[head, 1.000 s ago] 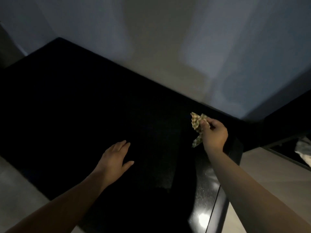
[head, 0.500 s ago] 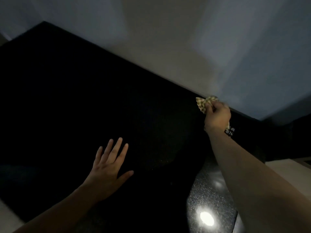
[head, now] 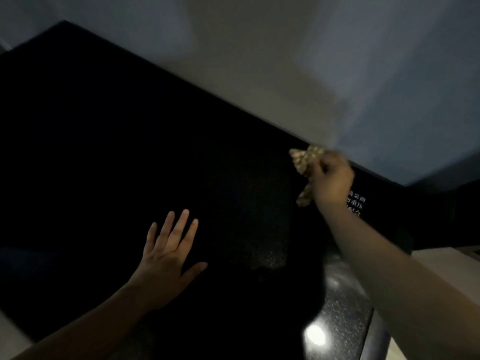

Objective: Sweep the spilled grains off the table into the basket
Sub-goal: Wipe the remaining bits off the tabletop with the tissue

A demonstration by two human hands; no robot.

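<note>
Head view, start of a sweeping stroke. The right hand (head: 331, 180) is closed round a crumpled checked cloth (head: 304, 159), whose loose end hangs below the fist, and is held at the far edge of the dark table (head: 104, 126), close under the wall (head: 259, 61). The left hand (head: 168, 258) lies flat on the top nearer the person, fingers straight and spread, holding nothing (it appears to serve as a brace).

Step in hand, as judged: the cloth is placed at the far limit of the top, ready to be drawn back. The next move calls for the cloth pressed down to the surface and pulled toward the near edge in one stroke, with the left hand lifted clear of its path or cupped to catch.

Grains: not surely seen. Faint specks (head: 267, 255) lie between the two hands, nearer than the cloth and just right of the left thumb, but they may be the glitter of the top itself. The basket is out of view. White lettering (head: 355, 203) sits just right of the right wrist
</note>
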